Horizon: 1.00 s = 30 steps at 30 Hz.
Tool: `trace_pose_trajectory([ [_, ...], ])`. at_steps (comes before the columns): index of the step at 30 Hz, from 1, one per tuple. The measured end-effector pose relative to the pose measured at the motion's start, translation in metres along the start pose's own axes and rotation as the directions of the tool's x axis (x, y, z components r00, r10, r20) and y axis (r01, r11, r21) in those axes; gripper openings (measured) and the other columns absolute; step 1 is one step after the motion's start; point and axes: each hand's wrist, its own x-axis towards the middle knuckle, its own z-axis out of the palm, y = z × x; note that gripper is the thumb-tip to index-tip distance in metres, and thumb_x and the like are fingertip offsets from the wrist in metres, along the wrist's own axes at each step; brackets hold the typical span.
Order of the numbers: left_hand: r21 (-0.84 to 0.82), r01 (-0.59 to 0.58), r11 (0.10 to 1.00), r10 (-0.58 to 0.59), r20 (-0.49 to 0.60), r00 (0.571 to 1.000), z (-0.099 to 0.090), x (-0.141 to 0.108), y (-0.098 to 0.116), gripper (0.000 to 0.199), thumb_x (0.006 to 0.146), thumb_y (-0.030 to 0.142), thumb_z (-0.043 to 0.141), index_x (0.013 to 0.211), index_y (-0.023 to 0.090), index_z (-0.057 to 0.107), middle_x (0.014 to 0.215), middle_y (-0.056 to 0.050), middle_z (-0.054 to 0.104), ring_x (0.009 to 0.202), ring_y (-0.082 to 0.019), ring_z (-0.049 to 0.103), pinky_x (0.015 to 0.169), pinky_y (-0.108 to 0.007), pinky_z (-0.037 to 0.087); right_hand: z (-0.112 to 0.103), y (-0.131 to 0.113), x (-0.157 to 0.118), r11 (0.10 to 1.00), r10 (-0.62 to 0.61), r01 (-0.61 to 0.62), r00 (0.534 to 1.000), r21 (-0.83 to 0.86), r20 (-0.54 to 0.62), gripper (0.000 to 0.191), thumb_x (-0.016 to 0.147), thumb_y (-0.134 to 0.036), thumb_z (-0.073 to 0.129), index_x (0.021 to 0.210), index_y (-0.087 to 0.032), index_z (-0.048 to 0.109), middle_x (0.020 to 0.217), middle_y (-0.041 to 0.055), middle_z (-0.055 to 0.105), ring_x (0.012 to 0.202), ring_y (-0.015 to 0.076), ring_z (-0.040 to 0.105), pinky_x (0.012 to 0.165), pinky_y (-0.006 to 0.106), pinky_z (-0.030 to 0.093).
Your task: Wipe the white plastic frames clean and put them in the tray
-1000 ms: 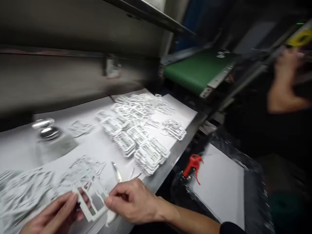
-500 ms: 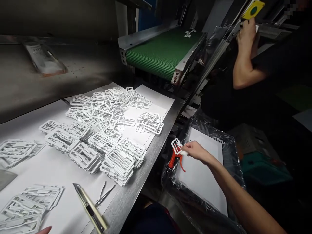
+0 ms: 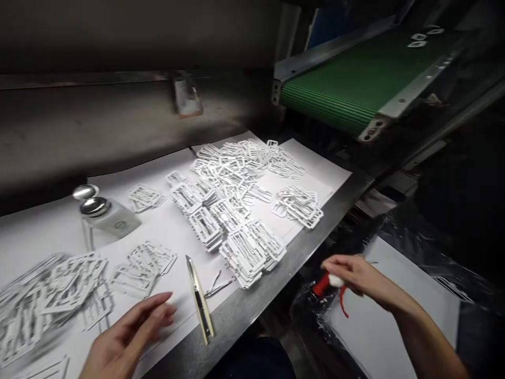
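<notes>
My right hand is closed on a small white wad, perhaps a cloth, above the box at the right. Just beneath it is a red air blow gun, its curved trigger pointing down; I cannot tell whether the hand touches it. My left hand, slightly blurred, hovers over the white-papered table with fingers stretched and nothing in them. Close to it lie loose white plastic frames, a cream-handled utility knife and metal tweezers. Stacked white frames stand beyond the knife.
A pump bottle with a raised metal lid stands at the left. More frames are heaped at front left. The green conveyor belt carries a few pieces at the back right. Black plastic lines the box beside the table's metal edge.
My view has swung left. The white frame that was in my right hand no longer shows there; the white wad does. My left hand has come further into view.
</notes>
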Motion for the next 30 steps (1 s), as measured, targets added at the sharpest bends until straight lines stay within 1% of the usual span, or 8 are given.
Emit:
trace_pose_trajectory([
  [4, 0.142, -0.039, 0.989, 0.023, 0.111, 0.994, 0.018, 0.007, 0.036, 0.050, 0.071, 0.057, 0.057, 0.106, 0.022, 0.062, 0.104, -0.005, 0.066, 0.090, -0.024, 0.061, 0.084, -0.036, 0.047, 0.036, -0.014, -0.031, 0.939, -0.125, 0.068, 0.980, 0.338, 0.152, 0.045, 0.081, -0.060, 0.057, 0.090, -0.016, 0.061, 0.059, -0.0029, 0.044, 0.044, 0.0066, 0.033, 0.037, 0.016, 0.024],
  [8, 0.411, -0.115, 0.904, 0.173, -0.106, 0.979, 0.006, 0.022, 0.033, 0.051, 0.079, 0.057, 0.043, 0.107, 0.020, 0.063, 0.094, -0.007, 0.064, 0.073, -0.022, 0.057, 0.073, -0.038, 0.046, 0.090, -0.035, -0.034, 0.870, -0.234, 0.052, 0.919, 0.490, 0.318, 0.043, 0.077, -0.058, 0.064, 0.086, -0.016, 0.061, 0.059, -0.0047, 0.040, 0.042, 0.0033, 0.026, 0.038, 0.015, 0.021],
  [12, 0.698, -0.088, 0.711, 0.371, -0.266, 0.890, -0.023, 0.043, 0.017, 0.061, 0.083, 0.055, 0.035, 0.117, 0.009, 0.057, 0.107, -0.017, 0.056, 0.100, -0.032, 0.050, 0.082, -0.043, 0.041, 0.137, -0.070, -0.029, 0.845, -0.372, 0.140, 0.848, 0.517, 0.378, 0.039, 0.076, -0.052, 0.069, 0.081, -0.013, 0.064, 0.060, -0.0031, 0.042, 0.053, 0.0061, 0.035, 0.048, 0.015, 0.029],
  [16, 0.859, -0.071, 0.507, 0.385, -0.152, 0.910, -0.040, 0.059, 0.012, 0.064, 0.080, 0.058, 0.037, 0.110, 0.005, 0.058, 0.116, -0.023, 0.047, 0.110, -0.040, 0.038, 0.083, -0.047, 0.038, 0.162, -0.102, -0.025, 0.854, -0.434, 0.206, 0.788, 0.478, 0.436, 0.036, 0.079, -0.047, 0.068, 0.082, -0.012, 0.065, 0.060, -0.0021, 0.045, 0.053, 0.0070, 0.037, 0.047, 0.016, 0.029],
  [18, 0.847, -0.077, 0.526, 0.375, -0.150, 0.915, -0.042, 0.061, 0.011, 0.061, 0.078, 0.059, 0.041, 0.105, 0.007, 0.057, 0.114, -0.022, 0.048, 0.109, -0.040, 0.039, 0.083, -0.046, 0.038, 0.168, -0.112, -0.023, 0.847, -0.451, 0.217, 0.776, 0.484, 0.442, 0.034, 0.080, -0.047, 0.067, 0.084, -0.013, 0.066, 0.058, -0.0027, 0.045, 0.049, 0.0064, 0.036, 0.044, 0.016, 0.028],
  [23, 0.700, -0.141, 0.700, 0.435, -0.261, 0.862, -0.038, 0.051, 0.000, 0.045, 0.079, 0.050, 0.048, 0.106, 0.014, 0.049, 0.104, -0.013, 0.056, 0.106, -0.030, 0.047, 0.085, -0.041, 0.039, 0.182, -0.119, -0.014, 0.830, -0.457, 0.219, 0.795, 0.513, 0.400, 0.034, 0.080, -0.046, 0.067, 0.087, -0.013, 0.065, 0.057, -0.0020, 0.049, 0.045, 0.0077, 0.043, 0.043, 0.017, 0.037],
  [26, 0.729, -0.149, 0.668, 0.483, -0.273, 0.832, -0.035, 0.047, -0.009, 0.057, 0.080, 0.051, 0.047, 0.120, 0.011, 0.044, 0.123, -0.019, 0.049, 0.121, -0.033, 0.036, 0.094, -0.046, 0.033, 0.190, -0.123, -0.012, 0.830, -0.446, 0.213, 0.810, 0.516, 0.381, 0.033, 0.081, -0.045, 0.066, 0.085, -0.012, 0.064, 0.057, -0.0017, 0.050, 0.045, 0.0081, 0.045, 0.044, 0.017, 0.038],
  [30, 0.809, -0.124, 0.575, 0.444, -0.181, 0.878, -0.035, 0.052, -0.014, 0.055, 0.082, 0.051, 0.044, 0.115, 0.008, 0.050, 0.136, -0.025, 0.035, 0.132, -0.038, 0.018, 0.099, -0.056, 0.022, 0.204, -0.128, -0.013, 0.873, -0.414, 0.230, 0.816, 0.431, 0.403, 0.030, 0.086, -0.042, 0.061, 0.085, -0.013, 0.065, 0.058, -0.0018, 0.050, 0.047, 0.0075, 0.043, 0.043, 0.016, 0.034],
])
